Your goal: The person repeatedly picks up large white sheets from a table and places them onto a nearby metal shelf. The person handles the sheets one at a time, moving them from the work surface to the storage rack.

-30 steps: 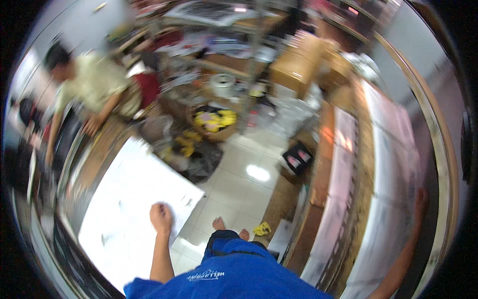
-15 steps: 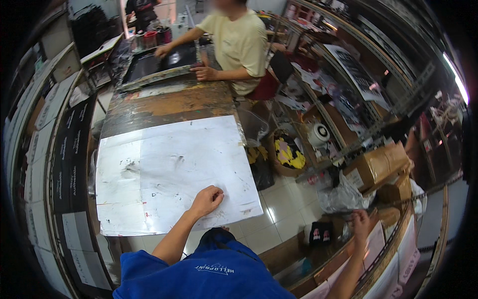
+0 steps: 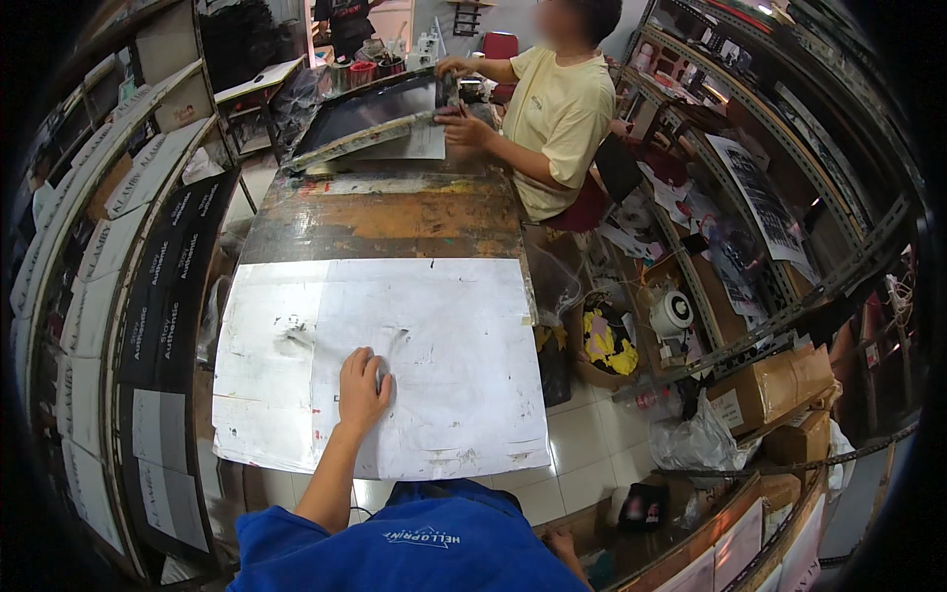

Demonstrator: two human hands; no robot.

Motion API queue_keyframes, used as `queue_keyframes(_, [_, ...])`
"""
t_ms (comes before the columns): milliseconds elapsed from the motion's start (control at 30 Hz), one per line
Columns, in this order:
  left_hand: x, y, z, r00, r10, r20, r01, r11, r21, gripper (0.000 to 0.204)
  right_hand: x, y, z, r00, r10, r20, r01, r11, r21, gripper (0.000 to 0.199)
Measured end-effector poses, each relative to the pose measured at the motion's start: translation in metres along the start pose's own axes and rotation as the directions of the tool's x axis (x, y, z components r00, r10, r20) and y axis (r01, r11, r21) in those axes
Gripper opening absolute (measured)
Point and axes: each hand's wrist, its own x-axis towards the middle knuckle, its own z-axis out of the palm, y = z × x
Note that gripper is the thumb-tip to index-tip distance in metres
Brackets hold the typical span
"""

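My left hand (image 3: 364, 389) rests palm down on a large white board (image 3: 444, 365) with dark smudges, on the near part of the long table. Its fingers lie loosely on the surface and hold nothing. Low beside my right side, my right hand (image 3: 561, 542) shows only in part, its fingers mostly hidden. Further right of it lies a small folded black cloth (image 3: 641, 506) with a pink print, on a low shelf. At the table's far end, a co-worker in a pale yellow shirt (image 3: 567, 113) grips a framed screen (image 3: 370, 113), tilted up over a pale sheet.
Racks with printed pale sheets and black panels (image 3: 163, 286) line the left. On the right stand metal shelving (image 3: 760, 316), cardboard boxes (image 3: 779, 385), a plastic bag (image 3: 695, 439) and a carton of yellow scraps (image 3: 610, 345). Paint pots (image 3: 363, 71) sit beyond the screen.
My left hand has shifted left on the board, its fingers less curled. My right hand has come from the right-hand shelf in to my side. The co-worker's far hand has moved to the screen's right end.
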Motion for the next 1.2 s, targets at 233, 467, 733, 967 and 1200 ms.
queue_keyframes(233, [0.008,0.008,0.003,1.000,0.004,0.002,-0.004,1.000,0.004,0.039,0.081,0.050,-0.048,0.998,-0.053,-0.044,0.059,0.987,0.147,0.017])
queue_keyframes(467, [0.009,0.010,0.003,0.999,-0.031,-0.012,0.030,0.999,-0.039,0.036,0.072,-0.021,-0.002,0.988,-0.153,0.027,0.154,0.987,-0.052,0.024])
queue_keyframes(733, [0.008,0.006,0.002,0.997,-0.067,-0.022,0.065,0.995,-0.080,0.030,0.072,-0.041,-0.002,0.984,-0.171,0.059,0.178,0.970,-0.167,0.024])
queue_keyframes(967, [0.014,0.001,0.002,0.974,-0.226,-0.010,0.210,0.919,-0.333,0.024,0.081,0.001,-0.023,0.991,-0.130,0.018,0.131,0.986,-0.101,0.031])
queue_keyframes(1200, [0.044,0.014,-0.004,0.976,-0.211,-0.044,0.183,0.919,-0.350,0.020,0.068,0.019,-0.024,0.997,-0.073,0.001,0.073,0.996,-0.044,0.035])
